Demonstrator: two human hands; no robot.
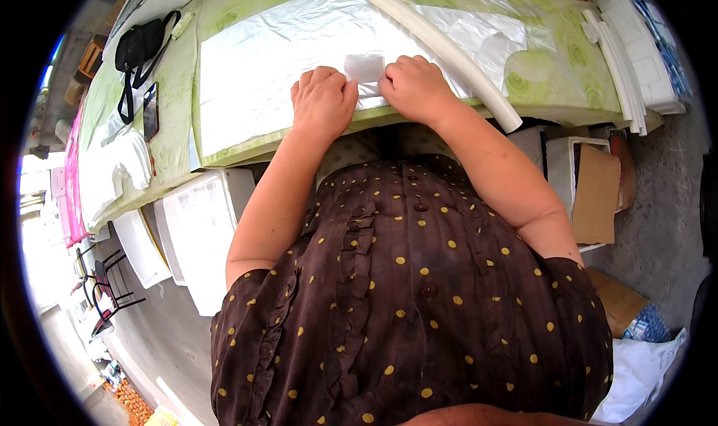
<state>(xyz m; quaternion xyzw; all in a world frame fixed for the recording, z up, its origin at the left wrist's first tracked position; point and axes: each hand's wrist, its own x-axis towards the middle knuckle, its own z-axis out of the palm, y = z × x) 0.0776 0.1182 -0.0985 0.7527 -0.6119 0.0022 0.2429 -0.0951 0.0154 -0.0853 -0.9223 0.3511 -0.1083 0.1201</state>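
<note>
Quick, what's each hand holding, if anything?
Left hand: curled beside the small translucent white square sheet; grip unclear.
Right hand: curled at its right edge; grip unclear.

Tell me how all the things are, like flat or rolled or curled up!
Left hand: fingers curled
Right hand: fingers curled
Small whitish piece: lying flat between the hands
Silvery-white sheet: spread out, wrinkled
Pale tube: lying down, partly on the sheet
Black bag: lying down, strap loose; can't tell if zipped
Phone: lying flat
Green cloth: spread over the table
</note>
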